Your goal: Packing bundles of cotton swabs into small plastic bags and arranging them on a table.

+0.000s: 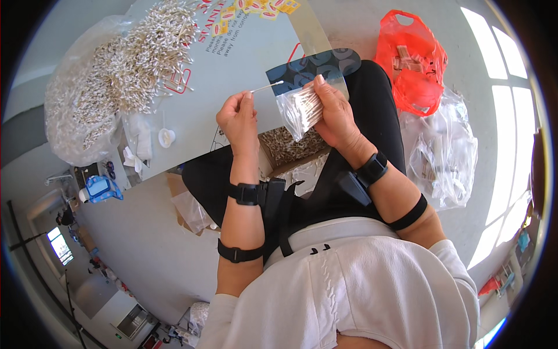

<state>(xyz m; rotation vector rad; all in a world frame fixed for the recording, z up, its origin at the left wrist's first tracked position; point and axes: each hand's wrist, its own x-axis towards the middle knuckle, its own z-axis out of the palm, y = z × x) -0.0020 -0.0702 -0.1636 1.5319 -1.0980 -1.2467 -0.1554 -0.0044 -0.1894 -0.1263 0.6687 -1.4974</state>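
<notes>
My left hand [238, 119] pinches a single cotton swab [266, 88] by one end, its other tip pointing toward the mouth of a small clear plastic bag [299, 110]. That bag is packed with several cotton swabs and is gripped in my right hand [331, 113], thumb on top. Both hands are raised above my lap, in front of a grey board [232, 64]. A large heap of loose cotton swabs [136, 58] lies on the board's far left part.
A clear sack of swabs [81, 110] slumps at the left. A cardboard box [290, 148] sits under my hands. An orange plastic bag [412, 64] and a pile of clear bags [442, 151] lie on the floor at right. A blue tape dispenser [100, 189] rests lower left.
</notes>
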